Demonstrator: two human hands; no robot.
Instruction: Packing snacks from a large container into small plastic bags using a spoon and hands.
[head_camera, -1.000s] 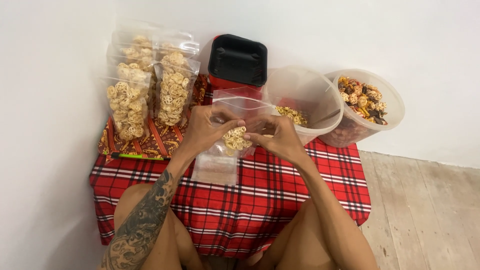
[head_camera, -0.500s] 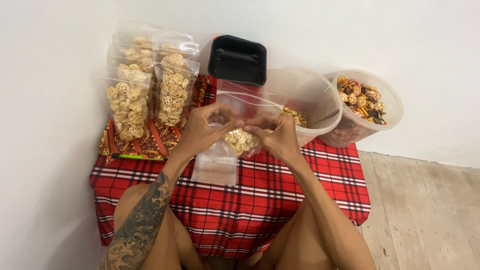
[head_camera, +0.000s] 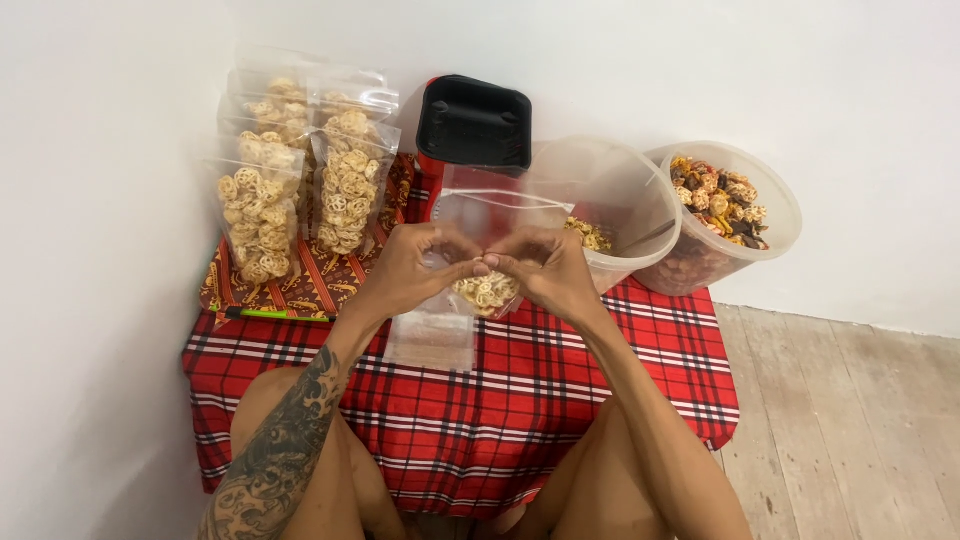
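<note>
Both my hands hold one clear plastic pouch (head_camera: 497, 215) upright over a low table with a red plaid cloth (head_camera: 560, 390). My left hand (head_camera: 412, 268) pinches its left side and my right hand (head_camera: 543, 268) its right side, fingertips meeting in the middle. A small heap of pale wheel-shaped crackers (head_camera: 484, 291) sits in the pouch's bottom, just below my fingers. The pouch's top stands open above my hands.
Several filled cracker pouches (head_camera: 300, 170) stand at the back left by the wall. An empty flat pouch (head_camera: 432, 338) and a green pen (head_camera: 265, 314) lie on the cloth. Behind are a black tray (head_camera: 474, 122), a clear tub of pale crackers (head_camera: 612, 205) and a tub of mixed coloured crackers (head_camera: 722, 215).
My hands have drawn closer together on the pouch, fingertips now touching. The crackers have settled lower in the pouch.
</note>
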